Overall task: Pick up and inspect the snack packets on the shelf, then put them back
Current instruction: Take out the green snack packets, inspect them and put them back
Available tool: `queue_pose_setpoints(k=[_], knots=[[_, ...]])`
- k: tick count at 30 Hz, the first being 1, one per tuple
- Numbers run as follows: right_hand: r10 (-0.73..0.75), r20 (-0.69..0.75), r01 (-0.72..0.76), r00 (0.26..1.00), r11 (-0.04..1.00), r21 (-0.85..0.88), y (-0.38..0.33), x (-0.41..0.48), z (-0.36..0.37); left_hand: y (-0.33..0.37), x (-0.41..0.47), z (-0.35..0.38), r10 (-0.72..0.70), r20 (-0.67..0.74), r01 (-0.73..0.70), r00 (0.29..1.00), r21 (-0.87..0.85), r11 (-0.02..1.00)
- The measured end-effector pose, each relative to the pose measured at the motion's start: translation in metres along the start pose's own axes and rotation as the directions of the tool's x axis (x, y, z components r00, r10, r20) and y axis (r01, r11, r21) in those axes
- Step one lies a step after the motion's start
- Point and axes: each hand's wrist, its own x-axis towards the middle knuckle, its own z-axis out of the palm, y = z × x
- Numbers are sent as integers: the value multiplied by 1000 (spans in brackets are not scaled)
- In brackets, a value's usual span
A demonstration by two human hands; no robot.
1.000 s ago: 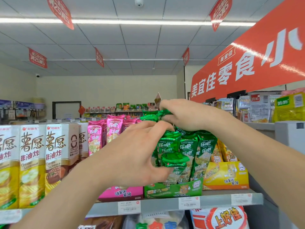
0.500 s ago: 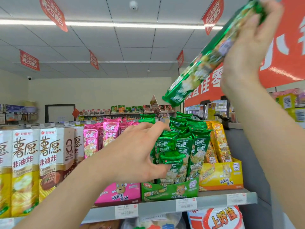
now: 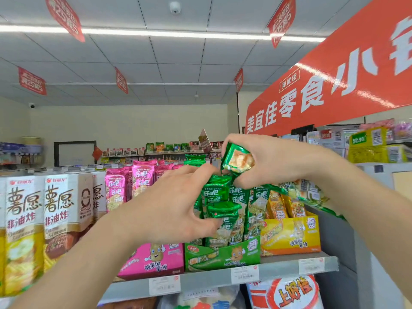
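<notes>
**Return pending: packet above its row**

Noted left hand (image 3: pixel 174 208) spread, bracketing standing green packets (image 3: pixel 215 190) in green box (image 3: pixel 223 256). Noted held packet (image 3: pixel 237 160) just up-right of them, gripped in curled right hand (image 3: pixel 274 159), long axis slanting down-right. Probably needs uprighting.

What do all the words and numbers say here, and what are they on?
"美宜佳零食小" on the orange banner.
"薯愿" and "非油炸" on the brown boxes.
"乐吧" on the green packets and pink packets.
"上好佳" on the bag below the shelf.
Price tags and hanging red signs: too blurred to read.
Held packet in the right hand: no readable words.
</notes>
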Motion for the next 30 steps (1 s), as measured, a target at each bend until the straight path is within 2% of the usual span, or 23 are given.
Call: queue_pose_setpoints(k=[2, 9, 12, 15, 17, 20, 23, 26, 30], knots=[[-14, 7, 14, 1000, 996, -90, -1, -1, 1, -1, 1, 0, 1, 4, -1, 1000, -20, 1000], [-20, -37, 14, 999, 989, -149, 4, 6, 6, -5, 8, 2, -61, 71, 60, 996, 11, 998], [10, 20, -7, 1000, 992, -128, 12, 13, 8, -9, 13, 3, -69, 65, 68, 996, 17, 998], [84, 120, -81, 989, 996, -26, 20, 15, 7, -12, 20, 2, -67, 81, 67, 994, 5, 998], [96, 126, -99, 987, 995, 14, 26, 16, 6, -12, 26, -1, -65, 105, 65, 992, -3, 998], [141, 109, -140, 984, 990, -21, 32, 18, 6, -15, 35, -6, -92, 173, 94, 981, 0, 996], [150, 100, -150, 984, 989, -3, 40, 23, 7, -27, 45, -11, -166, 274, 179, 947, -24, 984], [153, 81, -157, 985, 986, 50, 51, 31, 8, -43, 56, -14, -282, 371, 299, 885, 12, 954], [144, 105, -156, 984, 980, 120, 59, 38, 9, -55, 79, -14, -339, 491, 369, 802, 38, 929]])
